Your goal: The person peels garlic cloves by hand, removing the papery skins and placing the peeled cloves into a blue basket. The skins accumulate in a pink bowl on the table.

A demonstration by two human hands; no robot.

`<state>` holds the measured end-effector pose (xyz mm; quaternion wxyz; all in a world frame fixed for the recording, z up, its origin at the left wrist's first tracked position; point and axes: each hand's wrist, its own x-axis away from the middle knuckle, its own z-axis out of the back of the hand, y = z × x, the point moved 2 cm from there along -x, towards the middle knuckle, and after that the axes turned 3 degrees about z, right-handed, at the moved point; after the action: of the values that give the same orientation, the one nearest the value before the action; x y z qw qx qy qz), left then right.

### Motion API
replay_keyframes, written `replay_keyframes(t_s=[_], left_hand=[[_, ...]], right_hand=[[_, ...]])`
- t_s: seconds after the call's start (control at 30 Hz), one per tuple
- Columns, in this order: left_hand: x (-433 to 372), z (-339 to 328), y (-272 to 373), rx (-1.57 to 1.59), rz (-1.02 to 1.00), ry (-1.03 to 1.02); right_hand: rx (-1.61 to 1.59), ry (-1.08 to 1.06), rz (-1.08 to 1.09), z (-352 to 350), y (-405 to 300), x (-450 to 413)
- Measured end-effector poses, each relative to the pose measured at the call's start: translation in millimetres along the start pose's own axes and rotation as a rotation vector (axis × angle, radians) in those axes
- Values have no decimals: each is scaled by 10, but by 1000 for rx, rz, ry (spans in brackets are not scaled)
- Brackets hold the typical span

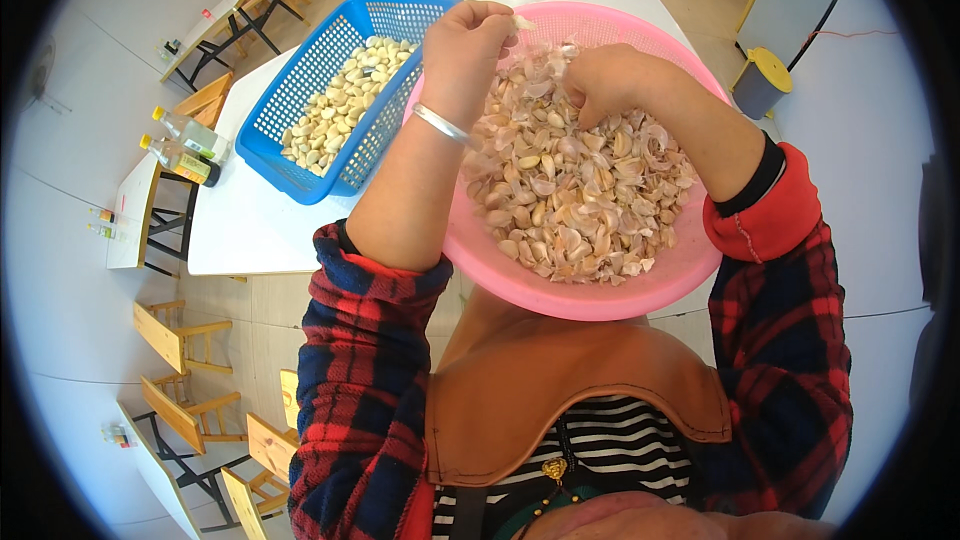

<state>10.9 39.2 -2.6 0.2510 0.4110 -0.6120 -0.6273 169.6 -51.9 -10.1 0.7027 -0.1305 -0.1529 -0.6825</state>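
A pink plastic colander basin (585, 301) holds a heap of unpeeled garlic cloves and loose papery skins (570, 195). My left hand (476, 37) is raised over the basin's far left rim, its thumb and fingers pinching a pale piece of garlic skin (523, 23). Lower down, my right hand (604, 82) reaches into the far side of the heap with curled fingers; its fingertips are partly hidden, so what it holds cannot be told. Left of the basin, a blue plastic basket (259, 116) contains peeled garlic cloves (341, 105).
Both containers rest on a white table (247, 240). Two bottles with yellow caps (180, 157) stand beyond its left edge. Wooden chairs (161, 337) are at the lower left, and a grey bin with a yellow lid (763, 82) stands on the floor at the right.
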Motion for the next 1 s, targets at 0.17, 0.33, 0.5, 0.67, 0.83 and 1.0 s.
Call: replay_keyframes(t_s=[0.17,0.33,0.5,0.67,0.83,1.0], left_hand=[[3,-14,6,-8,0,-6],[12,-16,11,-31,-6,-18],[-11,4,-19,-72,-3,1],[-13,4,-24,-132,10,1],[21,-73,-45,-181,117,-184],[2,-23,-27,103,164,-161]], right_hand=[[23,115,57,-23,-117,31],[-46,163,68,-26,-171,50],[-48,143,79,-1,-142,35],[-292,574,98,179,-12,47],[-369,787,144,219,-11,91],[-749,896,273,248,15,54]])
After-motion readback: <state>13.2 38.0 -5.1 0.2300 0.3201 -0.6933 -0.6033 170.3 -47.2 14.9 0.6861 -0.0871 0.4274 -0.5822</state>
